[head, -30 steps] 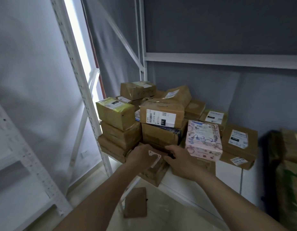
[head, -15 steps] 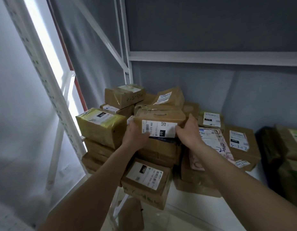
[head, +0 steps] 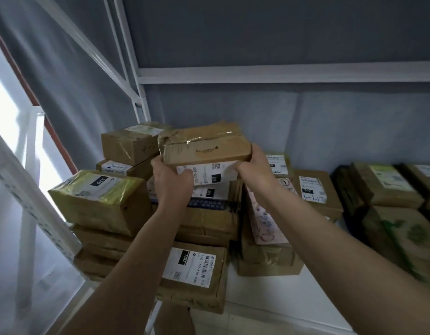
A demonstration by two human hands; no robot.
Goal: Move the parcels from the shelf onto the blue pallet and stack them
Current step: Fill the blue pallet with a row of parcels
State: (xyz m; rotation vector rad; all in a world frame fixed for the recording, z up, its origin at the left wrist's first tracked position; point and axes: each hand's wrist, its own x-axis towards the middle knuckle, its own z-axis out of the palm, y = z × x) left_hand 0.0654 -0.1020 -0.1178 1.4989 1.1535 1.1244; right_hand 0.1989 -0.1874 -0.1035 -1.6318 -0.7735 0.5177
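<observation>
A brown taped cardboard parcel (head: 204,148) with a white label on its front is lifted and tilted above the pile. My left hand (head: 171,181) grips its left end and my right hand (head: 254,169) grips its right end. Beneath it sits a stack of brown parcels, the lowest one (head: 192,274) hanging over the white shelf's (head: 269,293) front edge. A yellow-wrapped parcel (head: 98,201) tops a stack at the left. A pink patterned parcel (head: 264,218) leans under my right forearm. The blue pallet is out of view.
More brown parcels (head: 315,192) lie at the back right, and dark-strapped ones (head: 392,187) fill the far right. A white upright post (head: 35,199) stands at the left, with a shelf beam (head: 281,74) overhead. A cardboard piece (head: 173,320) lies on the floor below.
My hands went from a low parcel at the shelf edge up to the top parcel, took it by both ends, and have lifted and tilted it off the stack.
</observation>
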